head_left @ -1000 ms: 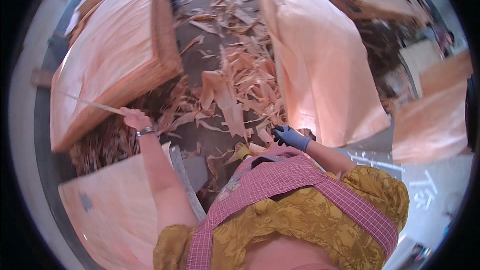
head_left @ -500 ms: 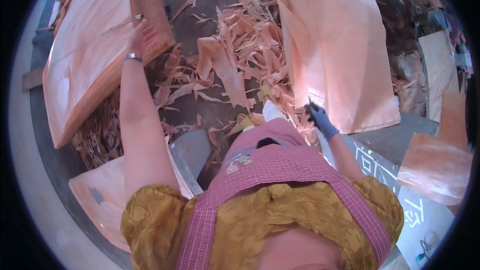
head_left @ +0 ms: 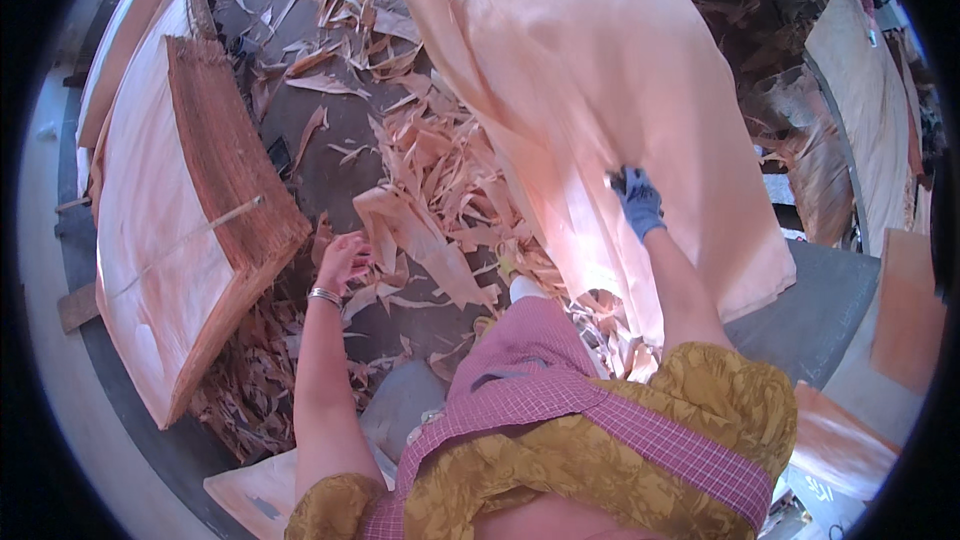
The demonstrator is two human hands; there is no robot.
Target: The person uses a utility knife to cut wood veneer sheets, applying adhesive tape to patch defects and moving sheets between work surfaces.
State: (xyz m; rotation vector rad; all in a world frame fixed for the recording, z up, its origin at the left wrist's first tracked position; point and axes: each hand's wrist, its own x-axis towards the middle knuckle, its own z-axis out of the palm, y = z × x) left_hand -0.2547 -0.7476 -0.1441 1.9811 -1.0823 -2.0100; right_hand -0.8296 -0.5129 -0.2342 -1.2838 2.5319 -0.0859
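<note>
My bare left hand [head_left: 345, 258], a metal band at its wrist, hovers open beside the corner of a thick stack of wood veneer sheets [head_left: 150, 250]. Its fingers are spread and hold nothing. A thin stick [head_left: 238, 213] lies across the top of that stack, its end sticking out over the dark cut side. On the right, my right hand [head_left: 641, 204] wears a blue glove with dark fingers. Those fingers are curled over a large pale veneer sheet [head_left: 640, 70]; a small dark thing shows at their tips, too blurred to name.
Torn veneer strips [head_left: 430, 150] are heaped on the floor between the stack and the large sheet. More scraps [head_left: 250, 380] lie under the stack's near side. A grey board [head_left: 820, 300] and loose veneer pieces [head_left: 905, 310] are at the right.
My left hand has come off the stick and the stack, moving nearer to me. My right hand has moved up onto the large sheet. The view has turned to the right.
</note>
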